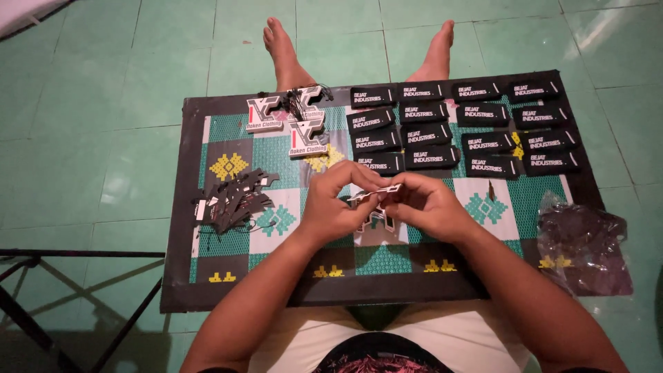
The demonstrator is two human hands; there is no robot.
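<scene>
Pinching a small flat tag (376,193) between both hands, the person works at the centre of the frame, just above a patterned board (228,131). The left hand (336,200) curls round the tag's left end, thumb and fingers closed on it; the right hand (425,204) grips the right end in the same clenched pinch. A second cut-out piece (376,221) lies on the board just beneath the hands.

To do this well, I judge the grip should stay at the tag's edges so the printed face is neither bent nor smudged, with both wrists held low over the board so a dropped piece lands close by.

At the upper right of the frame, black rectangular labels (425,135) sit in neat rows. Two white-and-black shaped tags (307,135) with a tangle of black cord (300,97) lie at upper centre, and a loose heap of dark pieces (235,200) sits at the left. A crumpled clear plastic bag (583,245) rests at the right edge.

The board lies across the person's lap, bare feet (280,38) stretched beyond it on a green tiled floor (90,138). A black metal frame (41,290) shows at lower left.
</scene>
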